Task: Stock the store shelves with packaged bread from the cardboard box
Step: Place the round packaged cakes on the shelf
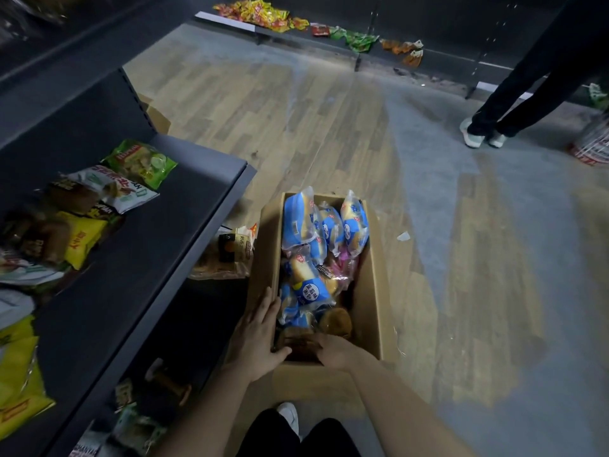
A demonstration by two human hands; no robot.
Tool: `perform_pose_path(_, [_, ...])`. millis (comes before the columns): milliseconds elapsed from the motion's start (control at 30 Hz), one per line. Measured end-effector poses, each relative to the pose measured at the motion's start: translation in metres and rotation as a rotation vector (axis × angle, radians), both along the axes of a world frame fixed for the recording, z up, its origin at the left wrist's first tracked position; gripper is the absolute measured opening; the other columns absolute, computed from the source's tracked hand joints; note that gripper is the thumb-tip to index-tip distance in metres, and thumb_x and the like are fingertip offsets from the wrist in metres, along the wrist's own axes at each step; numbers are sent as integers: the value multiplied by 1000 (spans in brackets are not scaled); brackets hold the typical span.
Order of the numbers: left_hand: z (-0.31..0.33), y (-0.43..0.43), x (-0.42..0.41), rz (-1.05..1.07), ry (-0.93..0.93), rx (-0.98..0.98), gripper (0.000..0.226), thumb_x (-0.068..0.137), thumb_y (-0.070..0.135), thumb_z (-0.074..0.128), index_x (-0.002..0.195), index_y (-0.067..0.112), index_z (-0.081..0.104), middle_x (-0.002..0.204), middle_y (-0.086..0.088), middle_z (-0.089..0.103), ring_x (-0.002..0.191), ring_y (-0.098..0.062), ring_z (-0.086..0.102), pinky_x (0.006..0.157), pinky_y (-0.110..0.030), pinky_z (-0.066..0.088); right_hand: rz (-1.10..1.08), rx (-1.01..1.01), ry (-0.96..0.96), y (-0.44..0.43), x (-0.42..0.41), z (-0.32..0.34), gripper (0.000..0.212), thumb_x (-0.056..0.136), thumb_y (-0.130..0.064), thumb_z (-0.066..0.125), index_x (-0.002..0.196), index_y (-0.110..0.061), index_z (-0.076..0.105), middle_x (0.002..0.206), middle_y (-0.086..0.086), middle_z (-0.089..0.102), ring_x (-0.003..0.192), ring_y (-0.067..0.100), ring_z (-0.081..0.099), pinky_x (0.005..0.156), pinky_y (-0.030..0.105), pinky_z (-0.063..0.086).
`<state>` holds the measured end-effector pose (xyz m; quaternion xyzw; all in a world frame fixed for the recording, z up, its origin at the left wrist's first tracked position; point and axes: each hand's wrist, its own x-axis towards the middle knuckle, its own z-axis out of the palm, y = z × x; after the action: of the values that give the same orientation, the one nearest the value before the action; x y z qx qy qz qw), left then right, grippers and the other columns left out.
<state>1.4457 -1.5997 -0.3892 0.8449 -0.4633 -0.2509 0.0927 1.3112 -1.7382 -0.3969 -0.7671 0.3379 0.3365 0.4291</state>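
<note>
The packaged bread (309,291), mostly in blue wrappers, stood and lay packed inside the open cardboard box (372,291), which sat on the floor (461,225) just beside the dark shelf (148,232). The left hand (258,331) grasped the box's left wall, straight fingers along the outside and thumb hooked over the rim. The right hand (333,352) reached into the near end with fingers curled down among darker packets; whether it had closed on one cannot be told. The step in hand was judged to be picking a packet. To do it well: steady the box with the left hand, take one packet by its body rather than its crimped end, lift it clear of its neighbours without squeezing, then set it on bare shelf beside the snack bags (141,163). Another person (527,94) stood well apart.
</note>
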Motion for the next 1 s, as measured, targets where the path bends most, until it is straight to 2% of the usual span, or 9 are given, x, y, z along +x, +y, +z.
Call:
perform_pose_path(100, [-2,0,-2,10,2,4,102,86,58,61,157,25,-4,154,11,-39,150,-21,9,119,-35,16,-14,27,-52,0,5,6,37,101,-18,37,134,-22,54,125,1,60,115,19,54,96,27,41])
perform_pose_path(167, [-2,0,-1,12,5,7,102,86,58,61,157,25,-5,154,11,-38,150,-22,9,119,-35,16,-64,45,-111,-4,5,7,23,99,-16,45,108,-26,63,93,-9,62,91,11,57,78,18,42])
perform_pose_path(233, [-1,0,0,9,11,6,102,86,57,61,157,25,-5,154,11,-37,150,-22,10,119,-34,15,-78,31,-166,-8,6,7,19,94,-15,57,85,-31,60,76,-14,55,76,5,53,63,11,37])
perform_pose_path(300, [0,-2,0,5,16,2,102,86,57,61,157,25,-5,154,11,-36,150,-21,8,119,-34,14,-65,-61,-175,-8,7,5,8,88,-14,64,94,-19,66,82,-8,62,83,11,58,63,14,40])
perform_pose_path(367, [2,-4,0,12,22,6,102,87,56,61,157,26,-6,155,11,-35,150,-22,8,120,-34,13,-15,-225,-164,-7,10,2,17,88,-10,61,104,-10,67,98,2,68,94,19,63,72,22,47])
perform_pose_path(533, [7,-6,-1,28,22,41,103,86,57,62,157,25,-6,156,10,-33,150,-24,8,120,-36,13,-117,-348,-277,-14,9,3,31,92,-9,53,114,-23,69,109,-5,70,102,13,64,87,22,52])
perform_pose_path(767, [44,-21,1,39,60,21,105,85,57,64,157,28,-6,159,11,-28,150,-22,11,120,-39,17,-265,-352,-334,-46,-1,54,39,90,0,47,114,-22,67,113,4,67,99,21,63,82,28,52])
perform_pose_path(900, [87,-37,6,19,68,-5,106,83,51,69,157,28,-3,163,11,-15,150,-22,11,120,-38,18,-289,-381,-389,-61,1,100,42,86,9,46,105,-19,70,98,-6,64,91,11,58,70,13,42])
perform_pose_path(1000, [117,-51,6,-42,33,-43,112,79,35,78,157,29,-2,163,14,-12,149,-22,13,120,-39,21,-280,-374,-464,-72,4,139,39,81,13,46,93,-13,73,92,-3,62,86,12,56,63,7,36])
